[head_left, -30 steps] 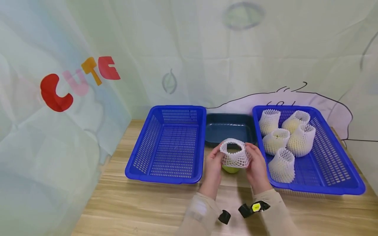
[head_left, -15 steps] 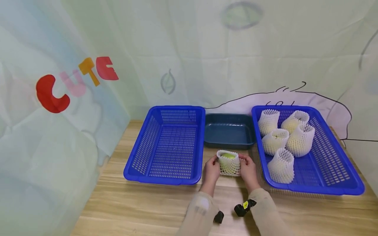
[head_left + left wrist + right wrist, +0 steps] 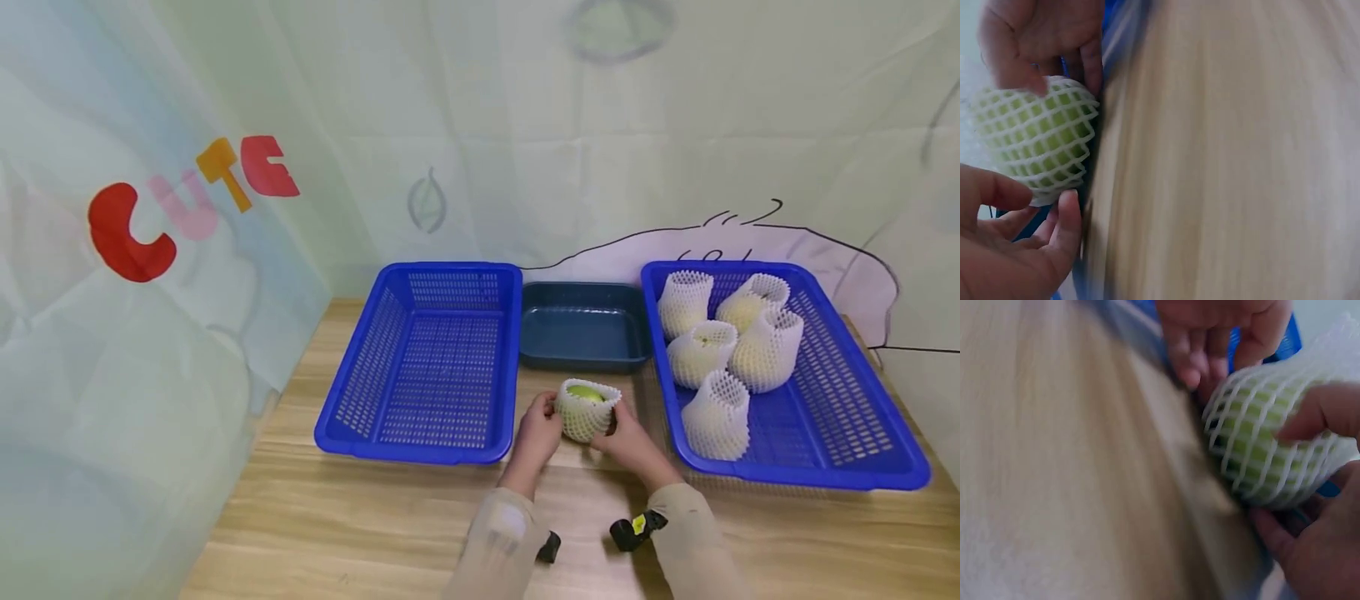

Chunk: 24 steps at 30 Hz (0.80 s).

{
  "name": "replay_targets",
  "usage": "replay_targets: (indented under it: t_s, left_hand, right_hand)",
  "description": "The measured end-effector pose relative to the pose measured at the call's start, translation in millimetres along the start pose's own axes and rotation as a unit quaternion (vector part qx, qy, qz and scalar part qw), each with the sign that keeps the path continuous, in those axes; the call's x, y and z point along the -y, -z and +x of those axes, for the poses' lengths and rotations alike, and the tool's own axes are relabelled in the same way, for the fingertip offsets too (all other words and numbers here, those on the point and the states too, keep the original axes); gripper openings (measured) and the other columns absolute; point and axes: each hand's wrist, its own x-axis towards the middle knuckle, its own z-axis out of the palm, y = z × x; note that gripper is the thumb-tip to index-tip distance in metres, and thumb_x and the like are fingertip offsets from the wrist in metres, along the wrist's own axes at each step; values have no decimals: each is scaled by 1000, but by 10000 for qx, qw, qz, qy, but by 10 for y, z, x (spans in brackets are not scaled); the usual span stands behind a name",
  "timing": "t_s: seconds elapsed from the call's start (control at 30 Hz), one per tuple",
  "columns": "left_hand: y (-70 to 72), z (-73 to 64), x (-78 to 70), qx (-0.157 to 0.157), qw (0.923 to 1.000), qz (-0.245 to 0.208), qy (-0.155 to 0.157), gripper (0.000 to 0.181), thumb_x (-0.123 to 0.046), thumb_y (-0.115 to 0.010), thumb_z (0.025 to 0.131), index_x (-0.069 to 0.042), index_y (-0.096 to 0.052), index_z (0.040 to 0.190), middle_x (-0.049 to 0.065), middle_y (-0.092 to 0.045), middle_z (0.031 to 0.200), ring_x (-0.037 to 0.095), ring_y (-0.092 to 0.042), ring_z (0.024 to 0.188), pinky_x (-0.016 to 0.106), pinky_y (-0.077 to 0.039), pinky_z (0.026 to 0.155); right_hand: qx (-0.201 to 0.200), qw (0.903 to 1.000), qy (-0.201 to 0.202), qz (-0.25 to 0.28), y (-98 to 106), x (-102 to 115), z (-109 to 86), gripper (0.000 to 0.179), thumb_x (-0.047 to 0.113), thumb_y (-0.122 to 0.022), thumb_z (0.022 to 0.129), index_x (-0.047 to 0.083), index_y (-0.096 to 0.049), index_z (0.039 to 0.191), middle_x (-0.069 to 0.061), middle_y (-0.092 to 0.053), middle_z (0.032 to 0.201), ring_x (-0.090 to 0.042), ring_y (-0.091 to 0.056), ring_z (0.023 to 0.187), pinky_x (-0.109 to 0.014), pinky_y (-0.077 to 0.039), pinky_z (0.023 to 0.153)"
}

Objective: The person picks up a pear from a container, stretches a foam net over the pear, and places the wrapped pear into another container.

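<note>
A round green fruit (image 3: pixel 585 393) sits inside a white foam net (image 3: pixel 581 421) on the table, in front of the dark tray. Its green top shows through the net's open upper end. On the left, my left hand (image 3: pixel 538 433) pinches the net at its side with thumb and fingers. My right hand (image 3: pixel 632 446) holds the netted fruit from the right, its fingers partly hidden. In the left wrist view, green skin shows through the net's diamond mesh (image 3: pixel 1038 134). The right wrist view has my right thumb (image 3: pixel 1310 415) in front of the net, with other fingers below.
A blue basket (image 3: pixel 420 455) stands at left and another blue basket (image 3: pixel 810 477) at right. Several net-wrapped fruits (image 3: pixel 716 417) lie in the right one. Between the baskets, farther back, is a dark teal tray (image 3: pixel 585 360). A printed cloth (image 3: pixel 525 167) hangs behind.
A second ago both hands held the net stretched above the green fruit. The net came down around it. Now the right hand has shifted lower on its side and the netted fruit tilts slightly.
</note>
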Motion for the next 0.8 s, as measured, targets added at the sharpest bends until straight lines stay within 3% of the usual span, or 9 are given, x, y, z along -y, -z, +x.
replay_targets:
  t_s: [0.1,0.23,0.33,0.4,0.47,0.6,0.7,0.8]
  left_hand:
    - [-7,-29,-58,122,9937,-1102,189,38,2,-45,83,2,-51,120,17,-61,104,18,-57,76,28,-49,60]
    - [0,-78,-264,220,9641,-2644,65,40,3,-45,82,6,-48,121,19,-59,108,14,-56,79,28,-50,65]
    - [30,-127,-477,389,9410,-3358,-138,40,3,-47,82,6,-48,122,17,-59,108,13,-57,79,29,-50,68]
    - [72,-177,-623,579,9348,-3489,-326,39,2,-47,84,6,-48,123,17,-58,109,15,-59,82,28,-49,68]
    - [151,-237,-755,727,9349,-3410,-661,39,3,-47,85,6,-47,124,20,-57,111,22,-59,89,27,-48,69]
    - [444,-316,-903,710,9513,-2632,-1442,36,3,-47,87,8,-48,123,25,-54,117,31,-54,103,27,-46,76]
    - [694,-304,-863,371,9732,-1439,-1753,32,-1,-50,89,4,-53,120,22,-56,116,31,-52,106,34,-46,82]
    - [885,-268,-727,101,9885,210,-1493,37,-14,-55,90,-2,-52,125,16,-54,122,31,-48,112,44,-43,88]
  right_hand:
    - [6,9996,66,279,20,132,-14,87,9,-76,70,-6,-23,138,-26,-35,132,-36,-37,118,-47,-28,101]
    - [-345,9966,432,613,131,444,-13,100,12,-82,68,-3,-17,142,-24,-34,134,-34,-38,119,-47,-27,102]
    - [-591,9952,476,611,288,712,-55,91,13,-79,71,-2,-22,141,-23,-40,130,-33,-41,115,-45,-32,99]
    - [-733,9950,350,573,420,858,-108,82,15,-77,74,-1,-28,138,-22,-44,126,-30,-44,112,-42,-35,96]
    - [-875,9945,235,533,575,977,-170,74,18,-76,76,-1,-34,134,-20,-48,123,-26,-46,109,-37,-37,93]
    - [-1086,9919,214,625,976,1098,-262,61,19,-73,79,4,-39,128,-9,-51,116,-13,-49,103,-23,-40,87]
    - [-1055,9888,554,899,1409,1079,-240,48,9,-70,81,13,-44,121,2,-54,109,-6,-52,97,-16,-42,80]
    - [-525,9872,1107,1016,1933,959,-120,46,-7,-65,80,17,-50,115,7,-60,103,-5,-56,92,-17,-47,74]
